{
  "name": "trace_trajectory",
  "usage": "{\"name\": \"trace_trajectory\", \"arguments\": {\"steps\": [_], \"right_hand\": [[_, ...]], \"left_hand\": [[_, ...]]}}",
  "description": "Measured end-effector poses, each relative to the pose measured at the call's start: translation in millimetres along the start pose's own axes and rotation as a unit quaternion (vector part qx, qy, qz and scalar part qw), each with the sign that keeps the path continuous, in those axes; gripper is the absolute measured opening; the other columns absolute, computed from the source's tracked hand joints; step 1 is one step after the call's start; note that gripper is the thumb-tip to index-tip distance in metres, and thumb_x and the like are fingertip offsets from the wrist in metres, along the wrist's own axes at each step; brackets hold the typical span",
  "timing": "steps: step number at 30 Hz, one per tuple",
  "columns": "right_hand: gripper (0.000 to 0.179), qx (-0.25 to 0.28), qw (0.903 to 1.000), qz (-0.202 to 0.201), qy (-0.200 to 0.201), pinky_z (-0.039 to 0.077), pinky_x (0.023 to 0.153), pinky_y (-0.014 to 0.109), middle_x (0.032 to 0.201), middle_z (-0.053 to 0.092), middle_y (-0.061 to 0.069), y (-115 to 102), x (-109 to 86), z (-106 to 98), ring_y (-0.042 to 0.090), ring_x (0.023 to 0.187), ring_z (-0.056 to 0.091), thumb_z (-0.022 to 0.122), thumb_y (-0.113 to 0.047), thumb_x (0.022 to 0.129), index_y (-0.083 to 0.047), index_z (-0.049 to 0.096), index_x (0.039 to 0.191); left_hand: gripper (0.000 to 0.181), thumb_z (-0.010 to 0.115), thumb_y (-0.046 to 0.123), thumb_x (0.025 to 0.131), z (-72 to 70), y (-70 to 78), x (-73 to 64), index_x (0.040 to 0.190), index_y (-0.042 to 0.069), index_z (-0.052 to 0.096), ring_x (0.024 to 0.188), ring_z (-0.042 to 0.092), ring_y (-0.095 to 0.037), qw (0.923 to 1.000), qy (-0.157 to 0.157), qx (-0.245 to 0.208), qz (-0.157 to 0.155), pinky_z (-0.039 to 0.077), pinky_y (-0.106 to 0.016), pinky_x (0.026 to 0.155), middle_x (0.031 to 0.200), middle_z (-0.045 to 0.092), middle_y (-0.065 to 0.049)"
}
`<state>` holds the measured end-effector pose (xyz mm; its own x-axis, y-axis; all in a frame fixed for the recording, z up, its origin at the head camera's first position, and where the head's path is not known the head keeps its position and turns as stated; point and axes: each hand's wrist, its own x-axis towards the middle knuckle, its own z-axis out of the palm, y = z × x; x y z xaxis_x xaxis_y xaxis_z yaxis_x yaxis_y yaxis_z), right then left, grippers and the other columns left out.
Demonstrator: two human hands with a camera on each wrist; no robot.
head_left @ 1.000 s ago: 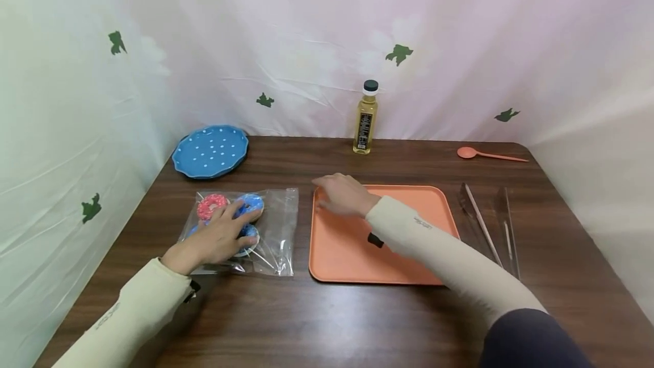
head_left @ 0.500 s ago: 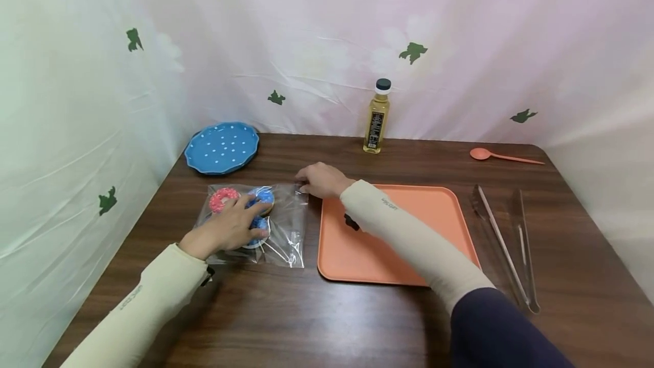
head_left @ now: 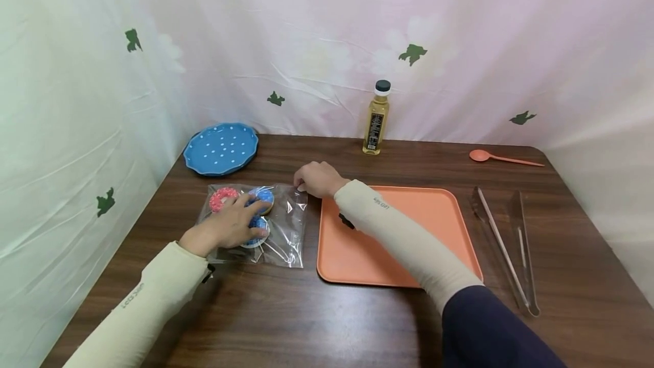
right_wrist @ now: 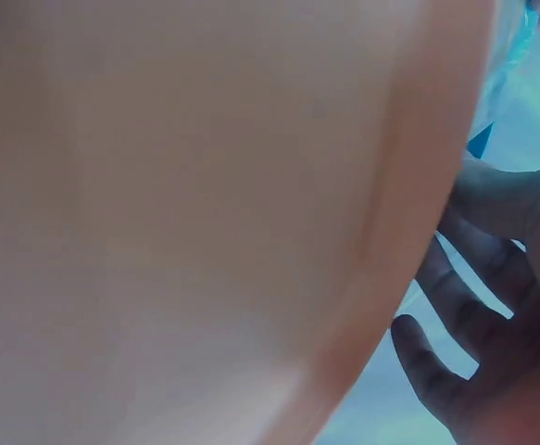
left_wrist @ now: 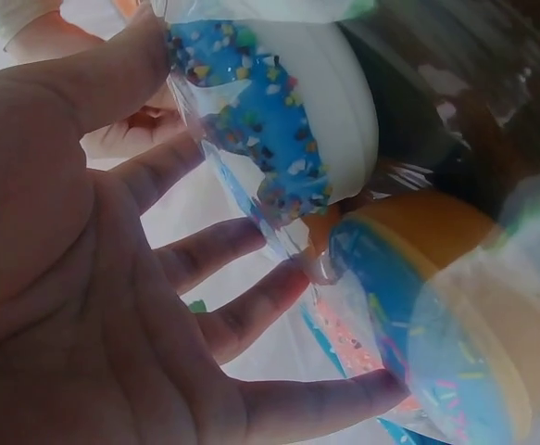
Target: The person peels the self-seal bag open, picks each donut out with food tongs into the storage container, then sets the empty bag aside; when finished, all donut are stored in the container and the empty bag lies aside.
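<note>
A clear plastic bag [head_left: 286, 229] lies flat at the left of the table with several doughnuts inside. A pink doughnut [head_left: 219, 199] and a blue doughnut [head_left: 263, 197] show at its far side, and a blue doughnut with a white base [left_wrist: 334, 111] is nearer. My left hand [head_left: 230, 226] rests on the bag, fingers spread over the doughnuts. At the bag's far right corner, my right hand [head_left: 319, 179] pinches the edge between thumb and fingers. The right wrist view shows the right hand [right_wrist: 501, 278] partly behind a tray's rim, its fingertips hidden.
An orange tray [head_left: 388, 243] lies beneath the right forearm. Behind the bag sits a blue dotted plate [head_left: 221, 149]. An oil bottle [head_left: 376, 124] stands at the back, an orange spoon [head_left: 503, 158] lies far right, and tongs [head_left: 503, 249] lie right of the tray.
My right hand has moved left from above the tray to the bag's far right corner and pinched it. The left hand has stayed on the doughnuts. The head view has shifted slightly.
</note>
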<state>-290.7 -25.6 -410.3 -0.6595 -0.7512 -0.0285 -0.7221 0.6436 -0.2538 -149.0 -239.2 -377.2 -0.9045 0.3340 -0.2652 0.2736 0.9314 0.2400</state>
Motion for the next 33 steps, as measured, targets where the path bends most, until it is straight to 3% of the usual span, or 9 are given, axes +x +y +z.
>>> {"name": "trace_trajectory", "arguments": {"steps": [10,20,33], "right_hand": [[0.007,-0.053,0.9982,-0.021,0.017,0.052,0.083,0.036,0.097,0.073,-0.009,0.3,-1.9,-0.7,0.01,0.088,0.067,0.071,-0.024,0.097,-0.022,0.077,0.095],[0.011,-0.086,0.9952,-0.04,0.024,0.043,0.094,0.045,0.094,0.073,-0.012,4.2,-10.5,-14.3,0.008,0.087,0.066,0.07,-0.024,0.097,-0.027,0.078,0.09],[0.014,-0.126,0.9905,-0.047,0.028,0.041,0.094,0.044,0.092,0.072,-0.011,14.8,-32.1,-18.4,0.012,0.088,0.063,0.068,-0.022,0.097,-0.026,0.077,0.088]], "left_hand": [[0.062,0.065,0.041,0.098,-1.8,1.5,0.1,0.151,0.015,0.046,0.133,0.031,-0.058,1.0,-0.005,0.002,-0.003,0.04,-0.071,0.094,0.153,0.031,-0.029],[0.062,0.066,0.042,0.097,-2.0,-2.1,0.7,0.15,0.016,0.047,0.131,0.032,-0.057,0.9999,-0.004,-0.004,0.009,0.042,-0.072,0.091,0.151,0.032,-0.029],[0.062,0.068,0.04,0.097,-4.0,-4.0,-0.7,0.15,0.015,0.048,0.132,0.03,-0.058,0.9995,-0.003,-0.021,0.022,0.041,-0.073,0.092,0.151,0.031,-0.029]]}}
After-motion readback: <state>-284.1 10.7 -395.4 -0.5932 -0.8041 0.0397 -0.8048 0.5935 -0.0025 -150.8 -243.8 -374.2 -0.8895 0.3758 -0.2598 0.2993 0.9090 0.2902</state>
